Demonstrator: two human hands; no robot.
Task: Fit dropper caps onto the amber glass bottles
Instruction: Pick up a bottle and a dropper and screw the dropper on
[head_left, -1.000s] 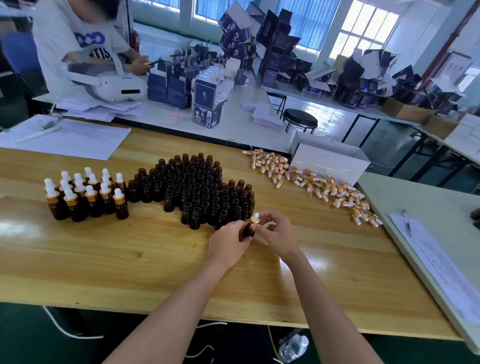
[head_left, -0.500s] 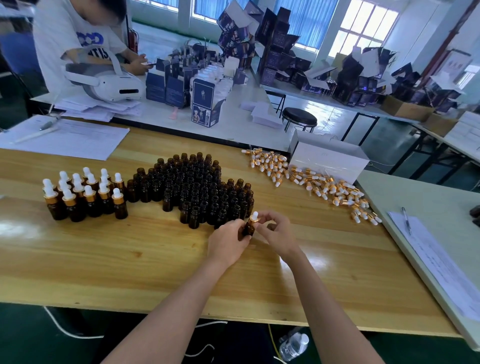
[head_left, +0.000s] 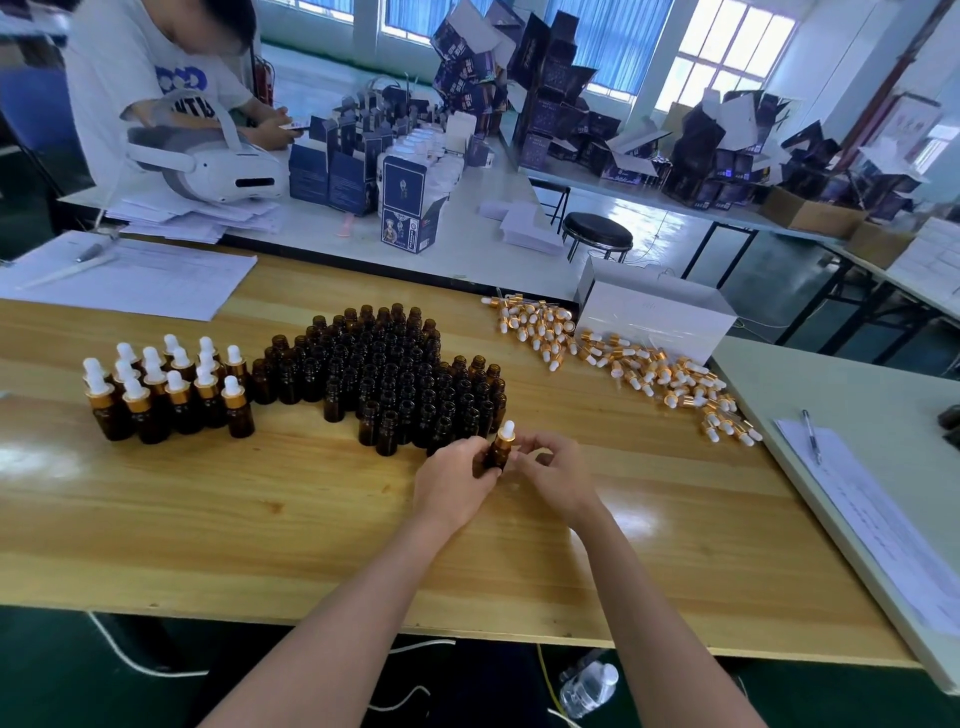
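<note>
On the wooden table (head_left: 260, 519), my left hand (head_left: 454, 480) grips an amber glass bottle (head_left: 496, 460) by its body. My right hand (head_left: 550, 473) pinches the gold collar of the white-bulbed dropper cap (head_left: 505, 434) sitting on that bottle's neck. Just behind my hands stands a dense cluster of open amber bottles (head_left: 395, 374). To the left, several capped bottles (head_left: 166, 384) stand in a group. A long heap of loose dropper caps (head_left: 613, 358) lies at the right rear of the table.
A white box (head_left: 654, 317) sits behind the loose caps. Paper sheets with a pen (head_left: 119, 275) lie at the table's far left. A paler table with papers and a pen (head_left: 810, 434) adjoins on the right. A person works at the rear table beside a white headset (head_left: 208, 166).
The bottle stays held in both hands at the same spot. My right fingers have shifted slightly around the cap's collar.
</note>
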